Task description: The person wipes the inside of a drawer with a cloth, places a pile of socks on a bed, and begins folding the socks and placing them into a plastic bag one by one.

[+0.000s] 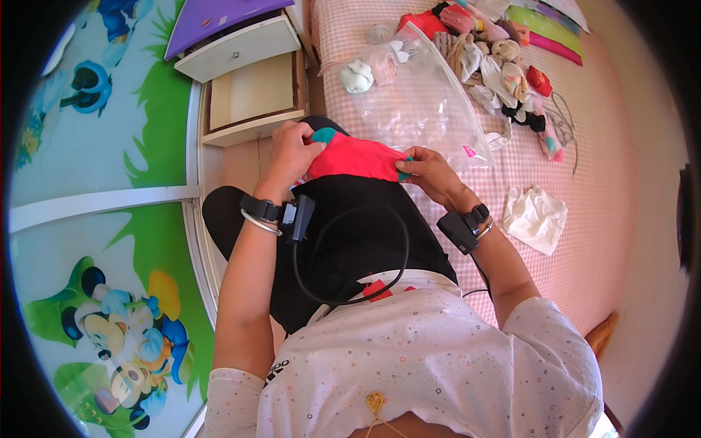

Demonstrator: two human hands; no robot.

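A pinkish-red sock (pixel 358 158) with teal ends is stretched sideways above my black-trousered thighs. My left hand (pixel 293 151) pinches its teal left end, and my right hand (pixel 432 174) grips the smaller teal end on the right. Just beyond the sock, a clear plastic bag (pixel 416 109) with a zip edge lies on the bed. A rolled whitish sock (pixel 356 76) and a pale pink piece (pixel 382 64) are on or in the bag; I cannot tell which. Each wrist wears a dark strap with a black device.
A heap of mixed socks (pixel 504 69) covers the bed's far part. A white cloth (pixel 535 219) lies right of my right hand on the checked bedspread (pixel 577 190). At the left stand an open drawer (pixel 252 98) and a cartoon-printed sliding door (pixel 109 306). A black cable (pixel 296 255) loops over my lap.
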